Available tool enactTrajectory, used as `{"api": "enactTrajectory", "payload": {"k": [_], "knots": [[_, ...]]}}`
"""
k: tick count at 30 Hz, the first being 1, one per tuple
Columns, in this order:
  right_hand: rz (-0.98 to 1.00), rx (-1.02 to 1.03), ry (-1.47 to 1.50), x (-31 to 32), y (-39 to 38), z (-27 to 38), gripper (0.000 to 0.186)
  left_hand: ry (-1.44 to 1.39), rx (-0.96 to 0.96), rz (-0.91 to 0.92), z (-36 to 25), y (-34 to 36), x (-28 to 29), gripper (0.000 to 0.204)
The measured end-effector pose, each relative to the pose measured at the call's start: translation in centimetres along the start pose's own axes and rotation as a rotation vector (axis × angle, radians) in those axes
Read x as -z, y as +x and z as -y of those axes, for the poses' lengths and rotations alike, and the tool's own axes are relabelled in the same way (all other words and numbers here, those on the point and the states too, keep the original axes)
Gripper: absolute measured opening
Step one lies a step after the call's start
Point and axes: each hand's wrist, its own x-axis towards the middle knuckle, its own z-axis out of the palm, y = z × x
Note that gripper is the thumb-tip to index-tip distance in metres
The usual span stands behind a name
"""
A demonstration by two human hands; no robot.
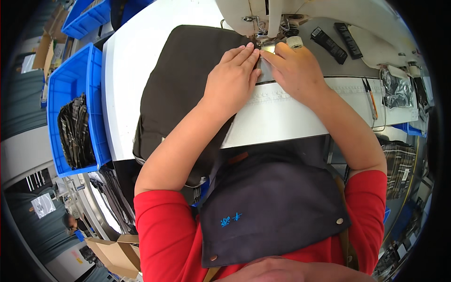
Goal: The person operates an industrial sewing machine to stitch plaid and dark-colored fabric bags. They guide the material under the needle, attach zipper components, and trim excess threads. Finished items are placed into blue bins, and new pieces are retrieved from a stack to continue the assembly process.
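A sewing machine (239,10) stands at the top, its needle area just beyond my fingertips. Dark brown fabric (183,70) lies on the white table left of the needle and drapes over the front edge. My left hand (235,75) rests on the fabric's right edge, fingers stretched flat, tips close to the presser foot. Beside it my right hand (298,70) has curled fingers, its index finger reaching toward the same spot. Whatever its fingers grip is hidden. Under both hands is the grey machine bed (329,70).
Black label strips (329,44) lie right of the needle. Orange-handled tweezers (371,98) and a clear plastic bag (397,87) are farther right. A ruler scale (268,97) runs along the table. Plaid fabric (75,134) fills a blue crate (96,94) at left; more plaid pieces (399,164) lie right.
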Motion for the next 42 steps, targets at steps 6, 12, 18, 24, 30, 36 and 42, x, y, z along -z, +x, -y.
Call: {"api": "enactTrajectory", "payload": {"k": [6,12,18,24,30,36,42], "knots": [[0.002,0.009,-0.015,0.0,0.0,0.0,0.032,0.025,-0.043,-0.071,0.5,-0.1,-0.8,0.039],[0.003,0.004,-0.002,0.0,-0.1,-0.1,0.027,0.055,-0.007,-0.132,-0.1,0.0,-1.8,0.038],[-0.023,0.014,0.002,-0.4,0.0,-0.1,0.025,0.103,-0.007,-0.168,-0.2,0.2,-2.1,0.039],[-0.046,0.007,-0.017,-0.4,-0.2,-0.1,0.023,0.142,0.025,-0.207,-0.9,0.3,-3.3,0.042],[-0.110,0.102,0.169,3.2,-3.0,3.8,0.028,-0.093,0.094,-0.028,-0.4,-2.7,-0.4,0.049],[0.016,0.065,0.612,3.1,-13.5,11.2,0.036,-0.120,0.458,-0.168,-0.2,-13.0,6.8,0.040],[0.291,-0.405,1.019,-0.3,-14.8,13.3,0.043,-0.290,0.816,-0.817,2.4,-28.5,4.5,0.025]]}}
